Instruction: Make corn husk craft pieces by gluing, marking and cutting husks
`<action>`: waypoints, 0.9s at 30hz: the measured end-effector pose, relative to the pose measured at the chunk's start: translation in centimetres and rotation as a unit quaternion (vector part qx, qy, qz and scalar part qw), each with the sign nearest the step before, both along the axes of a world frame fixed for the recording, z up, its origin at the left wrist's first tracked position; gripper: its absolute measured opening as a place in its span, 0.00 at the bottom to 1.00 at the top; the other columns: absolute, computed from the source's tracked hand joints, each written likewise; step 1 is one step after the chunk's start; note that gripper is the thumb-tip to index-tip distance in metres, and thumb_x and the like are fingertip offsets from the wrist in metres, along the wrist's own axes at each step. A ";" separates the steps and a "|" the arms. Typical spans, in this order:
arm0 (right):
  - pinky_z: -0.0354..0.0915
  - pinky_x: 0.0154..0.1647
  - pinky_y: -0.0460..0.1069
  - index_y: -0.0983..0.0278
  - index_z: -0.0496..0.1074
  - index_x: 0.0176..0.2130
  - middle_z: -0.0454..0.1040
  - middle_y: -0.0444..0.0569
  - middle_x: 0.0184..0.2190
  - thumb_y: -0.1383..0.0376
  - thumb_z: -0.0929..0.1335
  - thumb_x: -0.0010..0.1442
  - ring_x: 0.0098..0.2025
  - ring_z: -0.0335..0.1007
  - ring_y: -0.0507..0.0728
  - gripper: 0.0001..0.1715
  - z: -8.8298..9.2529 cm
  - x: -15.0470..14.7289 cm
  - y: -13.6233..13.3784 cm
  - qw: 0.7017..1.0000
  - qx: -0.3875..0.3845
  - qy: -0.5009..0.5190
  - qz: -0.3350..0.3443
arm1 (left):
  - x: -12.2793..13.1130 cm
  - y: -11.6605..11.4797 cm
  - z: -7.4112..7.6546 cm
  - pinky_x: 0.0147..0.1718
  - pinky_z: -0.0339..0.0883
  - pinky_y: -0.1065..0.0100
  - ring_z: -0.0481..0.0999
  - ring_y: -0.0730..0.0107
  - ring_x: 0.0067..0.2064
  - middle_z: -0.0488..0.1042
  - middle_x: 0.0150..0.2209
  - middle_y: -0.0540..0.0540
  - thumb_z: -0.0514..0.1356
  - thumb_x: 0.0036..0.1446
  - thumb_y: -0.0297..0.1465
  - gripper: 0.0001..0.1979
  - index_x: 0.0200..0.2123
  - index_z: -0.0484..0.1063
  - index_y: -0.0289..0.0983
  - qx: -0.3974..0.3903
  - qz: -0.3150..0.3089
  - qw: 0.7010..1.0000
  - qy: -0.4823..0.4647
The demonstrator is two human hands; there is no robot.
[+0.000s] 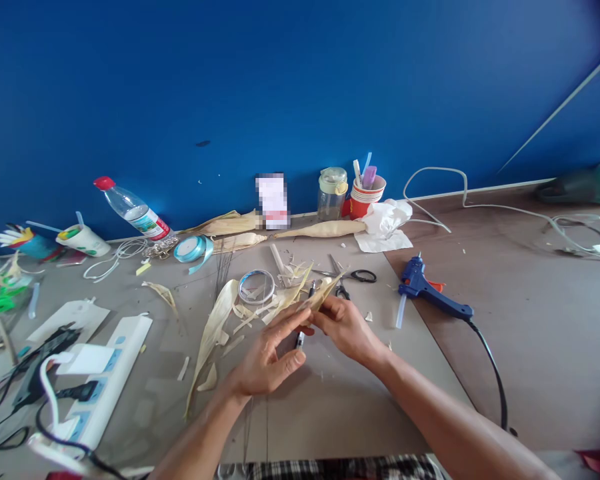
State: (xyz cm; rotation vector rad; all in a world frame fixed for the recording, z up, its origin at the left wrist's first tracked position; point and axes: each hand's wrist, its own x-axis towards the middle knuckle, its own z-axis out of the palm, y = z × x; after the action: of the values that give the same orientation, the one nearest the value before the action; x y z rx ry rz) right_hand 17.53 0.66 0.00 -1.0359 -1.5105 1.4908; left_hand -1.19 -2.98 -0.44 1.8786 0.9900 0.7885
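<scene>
In the middle of the table my right hand (350, 330) is closed, its fingertips pinching a dried corn husk (325, 293) that points up and away. My left hand (274, 350) is beside it with fingers stretched out and thumb apart; its fingertips meet the husk and the right fingers. A pen (299, 341) shows between the hands, partly hidden. Just beyond lie black-handled scissors (363, 276), a roll of clear tape (257, 287) and loose husk scraps (285, 303). A long pale husk strip (220, 313) curves down on the left.
A blue glue gun (430, 290) lies on the right with its cord trailing. A white power strip (113, 380) with plugs and cables fills the left. Along the blue wall stand a tilted water bottle (143, 217), a phone (273, 202), a jar (332, 193) and paper cups (367, 197).
</scene>
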 end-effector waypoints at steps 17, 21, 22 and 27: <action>0.47 0.23 0.43 0.65 0.59 0.21 0.57 0.39 0.20 0.68 0.65 0.49 0.24 0.50 0.47 0.09 -0.5 -0.7 -0.6 0.976 0.035 -0.205 0.058 | 0.7 1.1 -1.0 0.22 0.56 0.73 0.62 0.78 0.22 0.65 0.24 0.53 0.61 0.54 0.41 0.14 0.32 0.65 0.35 -0.205 0.088 0.969 -0.106; 0.49 0.24 0.44 0.65 0.63 0.24 0.58 0.39 0.20 0.64 0.65 0.52 0.24 0.51 0.47 0.08 -0.7 -0.6 -0.1 0.988 0.002 -0.147 0.044 | 0.6 1.4 -1.1 0.20 0.54 0.74 0.60 0.80 0.20 0.64 0.23 0.54 0.61 0.53 0.42 0.15 0.30 0.65 0.35 -0.236 0.113 0.954 -0.145; 0.49 0.24 0.44 0.65 0.63 0.24 0.58 0.39 0.20 0.63 0.65 0.52 0.24 0.51 0.47 0.09 -0.8 -0.5 0.0 0.991 -0.006 -0.127 0.042 | 0.5 1.5 -1.1 0.20 0.53 0.74 0.60 0.81 0.20 0.64 0.23 0.54 0.62 0.53 0.42 0.15 0.30 0.66 0.34 -0.244 0.116 0.950 -0.159; 0.49 0.23 0.45 0.65 0.64 0.24 0.58 0.39 0.18 0.57 0.66 0.53 0.21 0.50 0.47 0.15 -1.0 -0.2 0.2 0.992 -0.105 0.009 0.070 | -0.3 1.5 -1.6 0.21 0.51 0.74 0.60 0.81 0.20 0.65 0.22 0.53 0.61 0.55 0.39 0.13 0.32 0.67 0.34 -0.283 0.101 0.932 -0.204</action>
State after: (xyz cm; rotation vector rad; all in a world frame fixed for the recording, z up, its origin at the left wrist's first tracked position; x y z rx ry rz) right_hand 17.36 0.87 -1.01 -1.0526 -1.4618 1.7835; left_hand -1.47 -1.43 -2.05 1.0766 1.0127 0.8564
